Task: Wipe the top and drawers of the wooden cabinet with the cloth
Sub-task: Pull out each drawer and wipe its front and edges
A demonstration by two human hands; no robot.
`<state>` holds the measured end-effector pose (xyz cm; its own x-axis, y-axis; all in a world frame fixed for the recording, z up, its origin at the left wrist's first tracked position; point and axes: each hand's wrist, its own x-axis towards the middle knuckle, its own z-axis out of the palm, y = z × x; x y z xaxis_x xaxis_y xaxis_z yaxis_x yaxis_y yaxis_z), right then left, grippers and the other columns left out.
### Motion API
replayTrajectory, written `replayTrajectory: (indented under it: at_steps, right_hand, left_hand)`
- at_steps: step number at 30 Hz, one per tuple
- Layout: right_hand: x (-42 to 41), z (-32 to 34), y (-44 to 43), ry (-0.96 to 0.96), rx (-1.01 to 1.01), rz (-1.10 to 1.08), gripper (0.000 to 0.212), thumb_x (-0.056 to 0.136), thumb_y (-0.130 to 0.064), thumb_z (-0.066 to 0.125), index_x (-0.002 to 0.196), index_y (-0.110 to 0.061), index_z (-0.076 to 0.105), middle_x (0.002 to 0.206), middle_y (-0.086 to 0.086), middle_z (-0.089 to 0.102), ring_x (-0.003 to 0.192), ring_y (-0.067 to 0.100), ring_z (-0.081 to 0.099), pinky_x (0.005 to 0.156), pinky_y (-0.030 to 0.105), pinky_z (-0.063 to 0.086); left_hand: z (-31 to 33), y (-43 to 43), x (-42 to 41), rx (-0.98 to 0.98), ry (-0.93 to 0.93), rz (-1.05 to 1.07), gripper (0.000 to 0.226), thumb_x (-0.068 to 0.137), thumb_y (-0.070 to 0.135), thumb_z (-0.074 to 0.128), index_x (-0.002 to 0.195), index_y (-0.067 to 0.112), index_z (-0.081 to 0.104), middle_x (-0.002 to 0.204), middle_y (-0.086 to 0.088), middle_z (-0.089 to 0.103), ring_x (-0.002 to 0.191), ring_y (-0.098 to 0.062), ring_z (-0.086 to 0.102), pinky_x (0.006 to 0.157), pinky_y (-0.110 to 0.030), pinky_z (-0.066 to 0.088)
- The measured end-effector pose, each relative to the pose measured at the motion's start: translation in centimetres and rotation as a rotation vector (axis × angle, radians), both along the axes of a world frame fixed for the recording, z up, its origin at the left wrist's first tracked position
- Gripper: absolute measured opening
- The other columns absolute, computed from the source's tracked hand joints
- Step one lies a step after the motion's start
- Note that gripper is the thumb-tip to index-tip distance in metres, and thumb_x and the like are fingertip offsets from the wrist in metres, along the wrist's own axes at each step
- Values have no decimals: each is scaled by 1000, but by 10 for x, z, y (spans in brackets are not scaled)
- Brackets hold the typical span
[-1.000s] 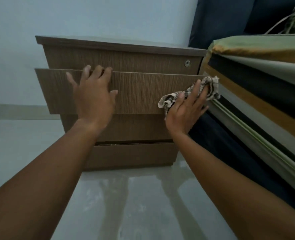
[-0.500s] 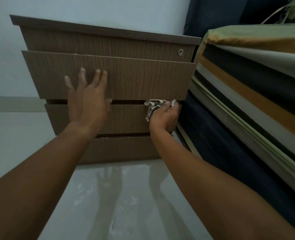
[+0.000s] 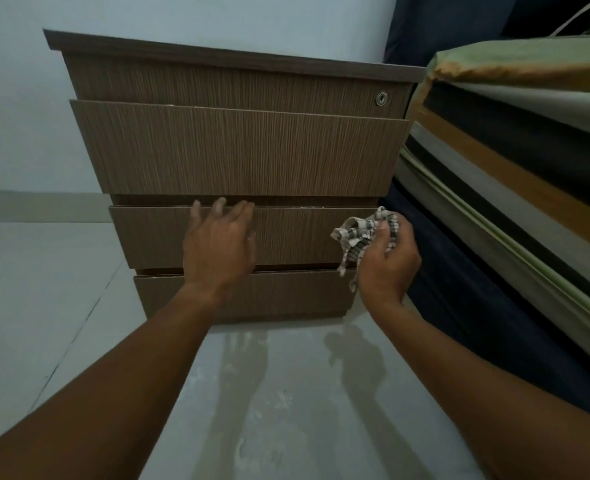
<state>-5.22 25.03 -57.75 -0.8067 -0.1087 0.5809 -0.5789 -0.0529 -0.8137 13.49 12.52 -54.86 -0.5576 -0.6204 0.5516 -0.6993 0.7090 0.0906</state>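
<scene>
The wooden cabinet [image 3: 238, 147] stands against a pale wall, seen from low in front. It has a thin top edge and several drawer fronts, each jutting out slightly. My left hand [image 3: 219, 247] lies flat with fingers spread on the third drawer front [image 3: 155, 233], fingertips at its upper edge. My right hand [image 3: 387, 261] is curled around a crumpled checked cloth [image 3: 362, 233] just in front of that drawer's right end. A loose tail of the cloth hangs down over the lowest drawer [image 3: 286, 296].
A mattress with green, orange, grey and dark stripes [image 3: 515, 140] presses against the cabinet's right side. A dark blue base [image 3: 477, 306] lies beneath it. The glossy grey tiled floor [image 3: 286, 393] reflects my arms. A keyhole [image 3: 381, 98] sits at the top drawer's right.
Both hands dropped from the second drawer front to the third one. My right hand pulled the cloth off the drawer's right edge and bunched it up. The view shifted lower and closer.
</scene>
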Motion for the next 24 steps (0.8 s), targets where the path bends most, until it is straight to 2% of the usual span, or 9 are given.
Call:
replayTrajectory:
  at_steps: [4, 8, 10, 13, 16, 18, 19, 21, 24]
  right_hand:
    - [-11, 4, 10, 38, -24, -16, 31, 103, -22, 47, 130, -12, 60, 121, 1, 65, 110, 12, 62, 91, 26, 52]
    - [-19, 11, 12, 39, 29, 4, 42, 105, -24, 46, 147, -18, 45, 143, -1, 52, 122, 4, 50, 93, 12, 41]
    - [-21, 14, 6, 28, 36, 4, 43, 105, -25, 46, 147, -19, 43, 146, 0, 51, 128, 8, 49, 98, 19, 42]
    - [-26, 16, -4, 71, 96, -2, 39, 105, -25, 44, 143, -17, 46, 143, 1, 51, 131, 12, 46, 104, 28, 40]
    - [-33, 14, -9, 263, 319, 7, 29, 106, -25, 40, 125, -14, 58, 125, 4, 59, 120, 15, 50, 109, 38, 39]
    - [-33, 10, -9, 469, 515, -26, 26, 106, -24, 38, 107, -17, 63, 106, 2, 63, 108, 19, 56, 114, 49, 34]
    - [-31, 9, -10, 558, 581, -50, 26, 106, -24, 37, 102, -17, 62, 101, 1, 63, 103, 19, 56, 116, 49, 31]
    - [-23, 10, -12, 689, 638, -63, 25, 106, -22, 39, 100, -16, 62, 97, 2, 61, 96, 21, 56, 110, 47, 36]
    - [2, 14, -26, 834, 661, 34, 23, 105, -22, 42, 99, -14, 63, 92, 4, 59, 84, 21, 52, 80, 38, 44]
  left_hand:
    - [-4, -3, -8, 60, -24, 57, 60, 97, 32, 56, 150, 11, 37, 151, -10, 46, 144, -30, 35, 121, -56, 15]
    - [-1, -3, -10, 96, -107, 69, 74, 93, 34, 62, 153, 7, 29, 154, -14, 39, 146, -32, 30, 119, -58, 12]
    - [5, -6, -9, 97, -170, 63, 73, 91, 32, 66, 151, 6, 33, 151, -15, 42, 143, -33, 34, 118, -58, 16]
    - [22, -11, -9, 66, -258, 57, 50, 86, 28, 70, 130, 9, 56, 130, -12, 60, 123, -32, 53, 111, -55, 32]
    - [29, -2, -4, -15, -271, 60, 23, 84, 13, 66, 108, 11, 65, 107, -9, 68, 102, -30, 63, 96, -48, 43]
    - [29, 7, 5, -46, -256, 45, 23, 84, 6, 61, 105, 12, 67, 101, -8, 68, 95, -29, 65, 91, -45, 44]
    - [28, 9, 9, -53, -252, 31, 27, 84, 6, 60, 109, 14, 67, 103, -7, 69, 95, -29, 65, 90, -44, 45]
    - [30, 13, 17, -31, -219, -20, 34, 87, 6, 59, 119, 15, 66, 109, -8, 69, 100, -30, 65, 89, -43, 48]
    - [32, 14, 30, 88, -111, -99, 40, 91, 5, 60, 130, 13, 61, 117, -10, 68, 110, -30, 63, 92, -43, 52]
